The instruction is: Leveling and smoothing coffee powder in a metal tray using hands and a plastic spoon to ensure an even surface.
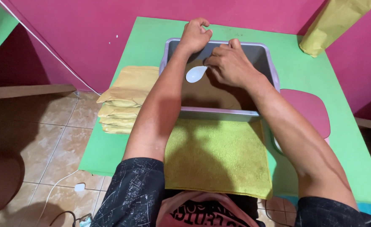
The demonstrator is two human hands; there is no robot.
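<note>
While reaching over grey rectangular plastic tub (269, 63) of brown powder (210, 94): both hands (195, 35) working inside.
Right hand (231, 65) pinching white plastic spoon (196, 74) above powder; left hand curled loosely at far rim, gripping nothing visible. Yellow-green towel (219, 155) lying just before tub.

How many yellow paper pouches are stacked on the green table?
4 flat yellow paper pouches show, stacked left of the grey plastic tub, beside the left arm; more may be hidden within the stack.

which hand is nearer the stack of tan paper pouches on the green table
Left. The left hand grips the grey tub's far rim, on the pouch stack's side; the right hand holds the white spoon farther right.
</note>
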